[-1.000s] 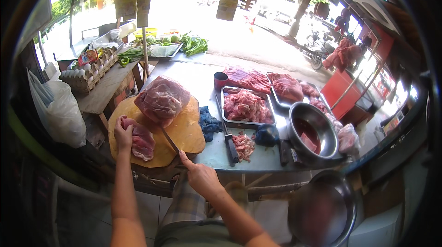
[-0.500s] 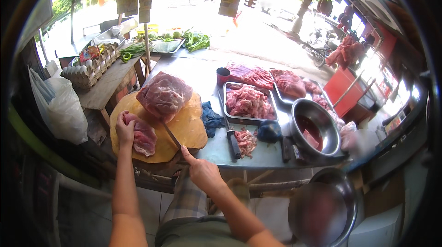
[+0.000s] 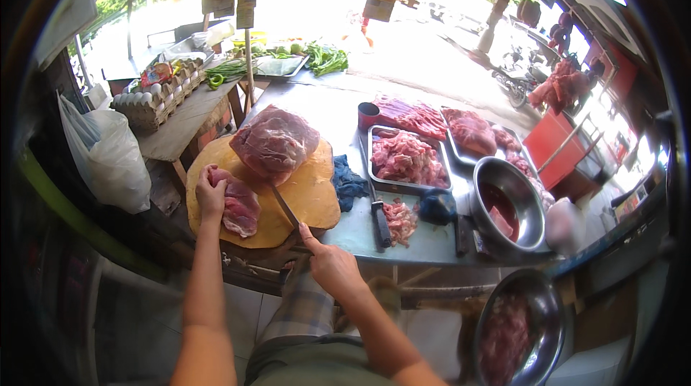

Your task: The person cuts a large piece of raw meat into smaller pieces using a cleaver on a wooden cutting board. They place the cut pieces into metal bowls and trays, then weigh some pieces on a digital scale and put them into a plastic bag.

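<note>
My left hand (image 3: 211, 197) is closed on the upper left edge of a slab of raw meat (image 3: 241, 210), which lies on a thick round wooden chopping board (image 3: 314, 202). Behind the slab, a large chunk of raw meat (image 3: 276, 143) rests on the same board. My right hand (image 3: 332, 269) grips a knife (image 3: 285, 207) at the board's near right edge, forefinger stretched toward the blade. The blade points away and to the left, its tip at the foot of the large chunk. My fingers hide most of the knife's handle.
Right of the board are a blue cloth (image 3: 348, 183), another knife (image 3: 379, 220), meat scraps (image 3: 400, 222), a tray of cut meat (image 3: 407, 159) and a steel bowl (image 3: 531, 224). Egg trays (image 3: 163, 106) stand left. A basin of meat (image 3: 515, 335) sits below the table.
The whole scene has shifted rightward in the picture as the view turned. Both hands, the knife and the slab keep nearly the same places on the board. A person shows in the street behind.
</note>
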A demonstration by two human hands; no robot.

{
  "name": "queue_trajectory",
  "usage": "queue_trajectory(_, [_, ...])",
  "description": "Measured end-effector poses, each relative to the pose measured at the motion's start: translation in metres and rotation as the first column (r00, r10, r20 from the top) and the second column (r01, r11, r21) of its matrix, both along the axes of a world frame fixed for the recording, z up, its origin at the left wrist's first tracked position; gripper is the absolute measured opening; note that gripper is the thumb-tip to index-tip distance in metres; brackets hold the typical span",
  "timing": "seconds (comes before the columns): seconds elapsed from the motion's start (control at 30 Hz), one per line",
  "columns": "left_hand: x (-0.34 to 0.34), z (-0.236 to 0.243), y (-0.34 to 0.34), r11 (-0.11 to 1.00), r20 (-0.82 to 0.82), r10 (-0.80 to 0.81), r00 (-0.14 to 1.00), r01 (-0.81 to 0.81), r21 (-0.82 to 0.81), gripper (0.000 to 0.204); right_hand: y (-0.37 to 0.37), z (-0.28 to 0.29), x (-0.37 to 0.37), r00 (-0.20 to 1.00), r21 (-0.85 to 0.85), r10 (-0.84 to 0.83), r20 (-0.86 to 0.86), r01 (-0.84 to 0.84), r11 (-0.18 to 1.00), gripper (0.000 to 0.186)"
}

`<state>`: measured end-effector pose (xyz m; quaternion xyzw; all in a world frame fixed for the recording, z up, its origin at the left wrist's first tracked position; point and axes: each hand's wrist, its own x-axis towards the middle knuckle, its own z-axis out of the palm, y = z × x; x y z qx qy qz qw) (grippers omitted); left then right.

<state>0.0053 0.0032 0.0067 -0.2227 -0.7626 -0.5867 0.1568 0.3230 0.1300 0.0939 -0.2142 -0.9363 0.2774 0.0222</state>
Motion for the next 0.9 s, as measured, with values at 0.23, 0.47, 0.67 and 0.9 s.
queue_trajectory(0.23, [-0.0017,-0.0015,-0.0010,1.000,0.028,0.001,1.000,-0.001,-0.012,0.038,-0.0002,-0.0027,0.0000,0.999,0.081,0.030,-0.025,-0.028,0.996,0.071])
queue_trajectory(0.47, [-0.0006,-0.0019,-0.0009,1.000,0.030,0.000,1.000,-0.001,0.009,0.038,-0.0008,-0.0038,0.0002,0.999,0.094,0.039,-0.029,-0.036,0.995,0.070])
queue_trajectory(0.67, [-0.0055,-0.0061,-0.0018,0.999,-0.013,0.017,1.000,-0.016,0.049,0.039,-0.0021,-0.0049,0.0010,0.999,0.098,0.029,-0.035,-0.025,0.995,0.071])
queue_trajectory(0.9, [-0.0038,-0.0077,-0.0035,0.996,0.003,0.069,0.998,-0.069,0.062,0.036,-0.0025,-0.0059,0.0013,0.999,0.105,0.024,-0.026,-0.021,0.994,0.070])
